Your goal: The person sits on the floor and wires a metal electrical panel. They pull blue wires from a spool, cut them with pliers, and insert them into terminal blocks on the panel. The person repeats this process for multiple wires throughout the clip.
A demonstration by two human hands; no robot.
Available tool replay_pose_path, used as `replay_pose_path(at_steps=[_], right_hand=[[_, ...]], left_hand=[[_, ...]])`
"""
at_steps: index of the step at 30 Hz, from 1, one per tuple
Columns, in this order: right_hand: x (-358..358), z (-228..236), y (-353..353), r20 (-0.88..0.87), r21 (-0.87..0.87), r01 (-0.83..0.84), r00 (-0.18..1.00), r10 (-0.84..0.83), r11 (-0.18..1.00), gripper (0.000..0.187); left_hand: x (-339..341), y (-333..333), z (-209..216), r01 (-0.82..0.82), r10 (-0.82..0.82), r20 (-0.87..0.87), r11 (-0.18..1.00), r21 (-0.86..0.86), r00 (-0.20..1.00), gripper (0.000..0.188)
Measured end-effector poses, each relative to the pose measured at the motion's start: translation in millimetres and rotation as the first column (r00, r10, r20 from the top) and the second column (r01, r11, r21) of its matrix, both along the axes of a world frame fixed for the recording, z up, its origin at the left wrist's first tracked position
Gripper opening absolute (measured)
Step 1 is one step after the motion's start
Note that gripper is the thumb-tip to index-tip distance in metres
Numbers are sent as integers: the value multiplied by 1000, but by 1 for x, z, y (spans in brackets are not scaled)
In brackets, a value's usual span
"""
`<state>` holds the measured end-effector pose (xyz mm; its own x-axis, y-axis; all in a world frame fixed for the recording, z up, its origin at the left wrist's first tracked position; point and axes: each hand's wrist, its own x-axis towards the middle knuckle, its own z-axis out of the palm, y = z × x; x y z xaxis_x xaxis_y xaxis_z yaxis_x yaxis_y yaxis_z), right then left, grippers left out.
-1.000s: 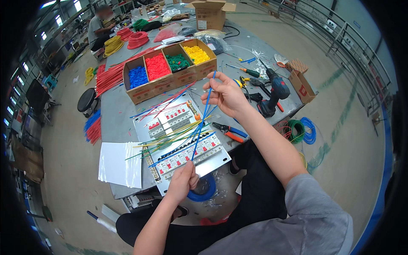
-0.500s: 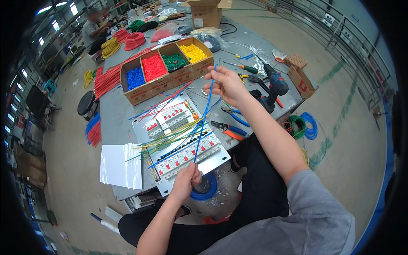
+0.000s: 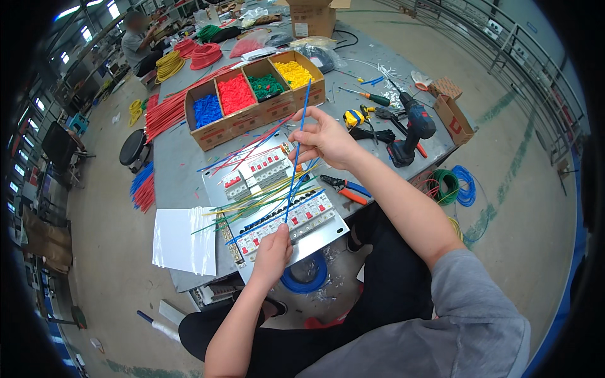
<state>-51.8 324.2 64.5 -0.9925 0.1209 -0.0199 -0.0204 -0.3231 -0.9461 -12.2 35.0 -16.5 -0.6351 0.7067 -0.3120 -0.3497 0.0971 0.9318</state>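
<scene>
A straight length of blue wire [image 3: 292, 188] stands upright before me. My left hand [image 3: 272, 253] pinches its lower end between thumb and fingers. Higher up, my right hand [image 3: 322, 140] has thumb and fingertips on the same wire, and the free tip rises above them. Beneath lies a metal mounting plate [image 3: 329, 234] with two rows of circuit breakers, a front row [image 3: 296, 220] and a rear row [image 3: 259, 170]. Loose yellow and green wires [image 3: 252, 205] lie across the plate between the rows. My right hand and forearm hide part of the bench behind.
Behind the plate is a divided cardboard box [image 3: 249, 120] of blue, red, green and yellow small parts. To the right lie wire strippers [image 3: 348, 192], a cordless drill [image 3: 416, 129], a tape measure [image 3: 353, 118] and a screwdriver [image 3: 377, 99]. White sheets [image 3: 184, 242] lie at left.
My hands are closer together on the blue wire. My right hand sits lower along it, so more wire sticks out above. My left hand has risen slightly.
</scene>
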Motion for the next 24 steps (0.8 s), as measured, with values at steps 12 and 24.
replay_pose_path(at_steps=[12,24], right_hand=[[-2,-6,6,11,-187,-68,997,71,980,52],[-3,-4,-6,-50,-104,22,998,-27,994,47]], left_hand=[[2,-3,-4,-50,79,-80,947,316,994,56],[-7,-2,-22,-139,157,-156,983,120,975,60]])
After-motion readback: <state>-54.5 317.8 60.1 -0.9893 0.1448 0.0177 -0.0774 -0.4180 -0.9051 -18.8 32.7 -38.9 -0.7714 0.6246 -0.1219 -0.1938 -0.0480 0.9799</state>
